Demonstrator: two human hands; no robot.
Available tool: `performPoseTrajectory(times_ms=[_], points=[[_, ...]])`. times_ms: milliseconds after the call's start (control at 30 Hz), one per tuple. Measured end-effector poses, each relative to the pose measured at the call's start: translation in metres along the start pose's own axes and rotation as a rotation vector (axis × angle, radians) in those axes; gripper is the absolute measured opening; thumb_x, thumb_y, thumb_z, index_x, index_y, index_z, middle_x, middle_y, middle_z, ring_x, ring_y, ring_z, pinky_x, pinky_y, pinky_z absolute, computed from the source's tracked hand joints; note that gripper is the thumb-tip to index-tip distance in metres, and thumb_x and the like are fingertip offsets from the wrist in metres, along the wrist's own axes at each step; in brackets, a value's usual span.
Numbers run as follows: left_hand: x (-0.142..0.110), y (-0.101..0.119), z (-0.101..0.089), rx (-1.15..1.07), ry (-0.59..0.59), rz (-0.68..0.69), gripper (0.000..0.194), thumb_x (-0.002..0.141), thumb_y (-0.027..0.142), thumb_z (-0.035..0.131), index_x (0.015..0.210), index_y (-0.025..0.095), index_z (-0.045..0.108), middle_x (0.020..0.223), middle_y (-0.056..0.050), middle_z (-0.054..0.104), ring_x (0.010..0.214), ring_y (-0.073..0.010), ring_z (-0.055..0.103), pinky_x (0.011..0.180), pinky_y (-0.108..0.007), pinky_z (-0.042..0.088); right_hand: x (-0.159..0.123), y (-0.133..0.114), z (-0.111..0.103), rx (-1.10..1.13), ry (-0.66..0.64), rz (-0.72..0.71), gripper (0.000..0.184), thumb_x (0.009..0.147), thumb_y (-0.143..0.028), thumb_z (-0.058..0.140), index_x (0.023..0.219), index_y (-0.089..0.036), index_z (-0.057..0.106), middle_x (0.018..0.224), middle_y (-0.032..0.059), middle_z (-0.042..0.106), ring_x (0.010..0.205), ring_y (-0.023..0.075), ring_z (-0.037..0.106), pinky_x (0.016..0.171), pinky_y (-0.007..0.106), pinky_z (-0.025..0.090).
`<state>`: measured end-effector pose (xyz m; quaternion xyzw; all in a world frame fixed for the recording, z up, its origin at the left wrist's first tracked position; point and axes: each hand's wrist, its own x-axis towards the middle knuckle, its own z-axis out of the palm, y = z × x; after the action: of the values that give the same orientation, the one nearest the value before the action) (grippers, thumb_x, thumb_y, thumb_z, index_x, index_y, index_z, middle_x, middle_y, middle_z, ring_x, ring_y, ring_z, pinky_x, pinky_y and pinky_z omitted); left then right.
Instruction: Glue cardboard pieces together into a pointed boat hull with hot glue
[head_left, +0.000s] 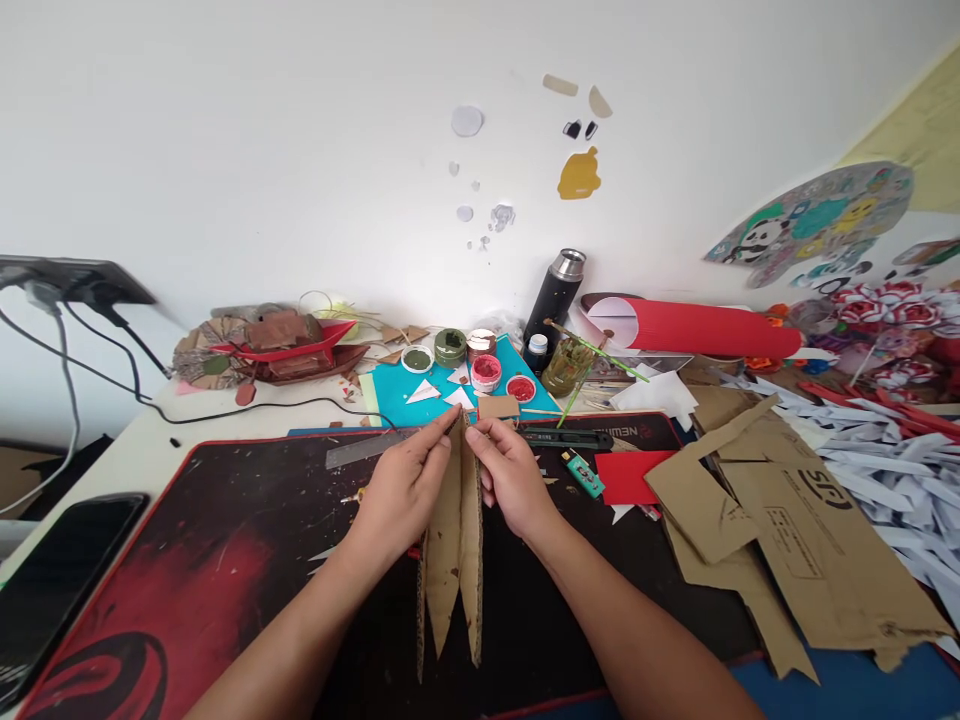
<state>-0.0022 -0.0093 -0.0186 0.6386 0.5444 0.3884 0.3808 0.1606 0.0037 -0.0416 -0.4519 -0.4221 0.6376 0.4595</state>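
Note:
Between my hands is a long folded cardboard piece (448, 545), its pointed ends hanging toward me and its far end pinched together. My left hand (405, 480) grips the left edge near the far tip, thumb along the side. My right hand (514, 475) pinches the right edge near the same tip with thumb and fingers. Under the piece lies a black and red desk mat (247, 560). Just beyond my hands sit a small brown cardboard rectangle (498, 407) and a dark green box cutter (566, 439). A clear ruler (360, 452) lies left of my left hand.
Paint pots (486, 373) stand on a blue sheet (390, 385) at the back. Beside them are a jar with brushes (568, 366) and a black flask (553, 295). Cardboard scraps (799, 530) and white paper strips (885, 460) crowd the right. A phone (71, 560) lies left.

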Motion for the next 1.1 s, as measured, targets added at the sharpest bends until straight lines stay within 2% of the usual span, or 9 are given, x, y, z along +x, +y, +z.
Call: performPoseTrajectory(times_ms=[133, 267, 367, 467, 667, 800, 967, 1100], points=[[0.002, 0.001, -0.003, -0.238, -0.017, -0.074, 0.057, 0.104, 0.05, 0.062, 0.151, 0.018, 0.071, 0.16, -0.008, 0.063, 0.155, -0.0335, 0.054, 0.131, -0.046, 0.04, -0.001, -0.004, -0.001, 0.012, 0.016, 0.013, 0.045, 0.086, -0.066, 0.077, 0.086, -0.024, 0.061, 0.045, -0.0143, 0.038, 0.036, 0.0079, 0.028, 0.031, 0.018, 0.029], [0.005, 0.001, -0.004, -0.598, -0.042, -0.212, 0.055, 0.093, 0.054, 0.081, 0.141, 0.028, 0.079, 0.161, -0.006, 0.064, 0.16, -0.0367, 0.047, 0.136, -0.05, 0.032, -0.001, -0.007, -0.003, 0.033, 0.028, 0.013, 0.045, 0.085, -0.066, 0.078, 0.087, -0.024, 0.061, 0.046, -0.0142, 0.037, 0.038, 0.0081, 0.026, 0.031, 0.017, 0.029], [0.007, 0.004, -0.003, -0.851, -0.072, -0.306, 0.057, 0.082, 0.047, 0.094, 0.135, 0.028, 0.083, 0.156, -0.01, 0.069, 0.158, -0.0411, 0.049, 0.135, -0.056, 0.031, -0.001, -0.007, -0.004, 0.051, 0.011, 0.005, 0.046, 0.084, -0.066, 0.08, 0.087, -0.024, 0.061, 0.047, -0.0144, 0.037, 0.039, 0.008, 0.025, 0.031, 0.017, 0.028], [0.008, 0.009, -0.003, -1.009, -0.12, -0.372, 0.055, 0.079, 0.04, 0.097, 0.13, 0.024, 0.085, 0.148, -0.015, 0.074, 0.151, -0.0427, 0.057, 0.132, -0.057, 0.037, -0.001, -0.007, -0.003, 0.057, -0.038, 0.006, 0.046, 0.085, -0.065, 0.08, 0.085, -0.024, 0.06, 0.049, -0.0142, 0.037, 0.039, 0.0076, 0.026, 0.031, 0.017, 0.029], [0.008, 0.01, 0.001, -1.073, -0.135, -0.407, 0.049, 0.085, 0.045, 0.093, 0.126, 0.019, 0.086, 0.148, -0.018, 0.074, 0.14, -0.0417, 0.067, 0.118, -0.051, 0.055, -0.002, -0.002, -0.001, 0.076, -0.074, 0.015, 0.045, 0.088, -0.064, 0.08, 0.087, -0.023, 0.063, 0.048, -0.0147, 0.037, 0.037, 0.0069, 0.026, 0.032, 0.018, 0.029], [0.007, 0.01, 0.003, -1.08, -0.24, -0.448, 0.052, 0.083, 0.045, 0.093, 0.127, 0.018, 0.085, 0.14, -0.02, 0.078, 0.118, -0.042, 0.079, 0.094, -0.05, 0.069, -0.004, -0.001, 0.001, 0.075, -0.113, 0.054, 0.047, 0.087, -0.067, 0.082, 0.09, -0.021, 0.068, 0.047, -0.014, 0.036, 0.037, 0.0071, 0.027, 0.033, 0.019, 0.027], [0.007, 0.012, 0.007, -1.091, -0.236, -0.466, 0.049, 0.081, 0.045, 0.094, 0.119, 0.014, 0.086, 0.118, -0.02, 0.084, 0.084, -0.034, 0.084, 0.075, -0.045, 0.072, -0.006, -0.003, 0.003, 0.08, -0.132, 0.07, 0.058, 0.083, -0.073, 0.084, 0.104, -0.02, 0.076, 0.047, -0.0133, 0.037, 0.038, 0.0078, 0.028, 0.034, 0.021, 0.026], [0.007, 0.014, 0.008, -1.072, -0.245, -0.469, 0.055, 0.085, 0.045, 0.091, 0.128, 0.011, 0.083, 0.097, -0.019, 0.086, 0.071, -0.0321, 0.083, 0.065, -0.042, 0.07, -0.006, -0.003, 0.004, 0.092, -0.138, 0.07, 0.06, 0.081, -0.076, 0.085, 0.102, -0.02, 0.075, 0.046, -0.0131, 0.037, 0.038, 0.0078, 0.029, 0.034, 0.021, 0.026]])
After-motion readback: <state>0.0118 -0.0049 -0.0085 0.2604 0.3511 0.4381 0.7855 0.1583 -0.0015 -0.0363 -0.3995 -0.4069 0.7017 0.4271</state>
